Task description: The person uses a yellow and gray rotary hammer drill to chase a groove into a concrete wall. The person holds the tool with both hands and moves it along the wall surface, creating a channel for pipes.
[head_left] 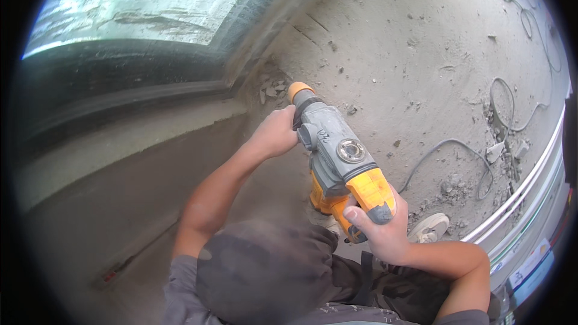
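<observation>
A grey and orange rotary hammer drill [331, 126] lies slantwise across the middle of the view, its orange-collared nose pointing up and left. My left hand [276, 133] is closed around the grip just behind that collar. At the rear, my right hand [385, 229] wraps the orange handle, with the thumb on the near side; the other fingers are mostly hidden. Just beyond the nose, broken chips [274, 89] lie in the corner by the wall and window frame. I cannot make out where the bit's tip ends.
A dark-framed glass pane [232, 63] stands at the upper left above a plastered wall [138, 174]. A grey cable [448, 141] curls over the dusty floor [415, 54]. White pipes [518, 195] run along the right, near a rubble-strewn crack. A light shoe [430, 227] shows beside my right hand.
</observation>
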A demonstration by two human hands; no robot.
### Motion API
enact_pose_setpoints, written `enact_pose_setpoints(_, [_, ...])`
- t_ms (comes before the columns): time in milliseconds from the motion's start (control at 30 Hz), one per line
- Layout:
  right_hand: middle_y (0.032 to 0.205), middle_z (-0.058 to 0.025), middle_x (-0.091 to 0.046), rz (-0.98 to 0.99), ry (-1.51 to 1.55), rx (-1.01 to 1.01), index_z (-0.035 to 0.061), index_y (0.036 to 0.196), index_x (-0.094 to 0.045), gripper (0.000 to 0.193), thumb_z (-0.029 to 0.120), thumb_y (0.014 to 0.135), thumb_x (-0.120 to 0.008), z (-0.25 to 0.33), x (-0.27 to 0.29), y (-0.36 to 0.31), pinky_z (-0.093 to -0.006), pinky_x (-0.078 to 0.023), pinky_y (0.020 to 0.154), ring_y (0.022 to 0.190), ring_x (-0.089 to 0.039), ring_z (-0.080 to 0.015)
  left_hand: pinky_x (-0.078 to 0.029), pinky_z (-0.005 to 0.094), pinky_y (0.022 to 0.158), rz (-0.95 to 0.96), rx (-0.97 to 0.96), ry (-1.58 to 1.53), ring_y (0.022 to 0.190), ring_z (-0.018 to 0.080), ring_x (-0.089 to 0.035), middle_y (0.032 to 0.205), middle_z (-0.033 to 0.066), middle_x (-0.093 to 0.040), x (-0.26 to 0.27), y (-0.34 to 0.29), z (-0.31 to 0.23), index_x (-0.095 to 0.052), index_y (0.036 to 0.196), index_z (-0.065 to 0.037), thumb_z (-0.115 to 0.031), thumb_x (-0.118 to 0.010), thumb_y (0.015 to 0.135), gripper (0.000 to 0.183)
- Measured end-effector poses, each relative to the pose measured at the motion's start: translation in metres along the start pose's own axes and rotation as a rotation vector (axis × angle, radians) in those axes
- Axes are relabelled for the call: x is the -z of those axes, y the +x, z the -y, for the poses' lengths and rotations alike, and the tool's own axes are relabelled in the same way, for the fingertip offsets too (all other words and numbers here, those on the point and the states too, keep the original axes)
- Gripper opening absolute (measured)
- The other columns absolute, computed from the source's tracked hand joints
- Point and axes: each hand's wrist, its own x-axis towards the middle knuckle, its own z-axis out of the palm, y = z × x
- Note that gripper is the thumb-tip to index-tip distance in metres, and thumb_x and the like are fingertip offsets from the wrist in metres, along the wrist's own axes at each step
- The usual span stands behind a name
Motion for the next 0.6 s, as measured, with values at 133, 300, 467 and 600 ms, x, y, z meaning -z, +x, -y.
enact_pose_setpoints(133, [0.113, -0.0062, -0.074, -0.02, -0.067, 0.122, -0.0013, 0.13, -0.064, 0.05, 0.02, 0.093, -0.089, -0.029, -0.005, 0.014, -0.031, -0.056, 0.089, 0.099, -0.069, -0.0115, -0.054, 0.0376, 0.1, 0.022, 0.015, -0.009, 0.11, 0.0202, -0.072, 0.115, 0.017, -0.078, -0.001, 0.007, 0.022, -0.069, 0.125, 0.004, -0.029, -0.079, 0.092, 0.048])
enact_pose_setpoints(300, [0.114, -0.0066, -0.074, -0.026, -0.054, 0.161, -0.0018, 0.129, -0.066, 0.047, 0.02, 0.093, -0.088, -0.03, -0.011, 0.027, -0.0321, -0.056, 0.092, 0.101, -0.068, -0.0122, -0.055, 0.0377, 0.094, -0.003, -0.019, 0.035, 0.103, 0.02, -0.072, 0.107, 0.0134, -0.078, 0.017, 0.024, 0.033, -0.069, 0.119, 0.004, -0.031, -0.077, 0.091, 0.046])
enact_pose_setpoints(467, [0.11, -0.0061, -0.075, 0.052, -0.05, 0.102, -0.0033, 0.127, -0.067, 0.048, 0.025, 0.093, -0.088, 0.008, 0.0, 0.055, -0.0313, -0.056, 0.088, 0.098, -0.068, -0.0109, -0.056, 0.0426, 0.081, -0.077, 0.039, -0.058, 0.089, 0.0283, -0.072, 0.098, 0.0182, -0.077, 0.028, 0.015, -0.001, -0.068, 0.112, 0.006, -0.028, -0.074, 0.091, 0.041])
enact_pose_setpoints(600, [0.111, -0.0072, -0.075, 0.086, -0.09, 0.082, -0.0041, 0.127, -0.067, 0.052, 0.027, 0.092, -0.089, 0.035, 0.018, 0.036, -0.0303, -0.057, 0.088, 0.099, -0.07, -0.0113, -0.055, 0.0488, 0.091, -0.202, 0.034, -0.014, 0.107, 0.0453, -0.073, 0.108, 0.0303, -0.075, 0.009, -0.006, -0.01, -0.067, 0.111, 0.006, -0.031, -0.076, 0.091, 0.043])
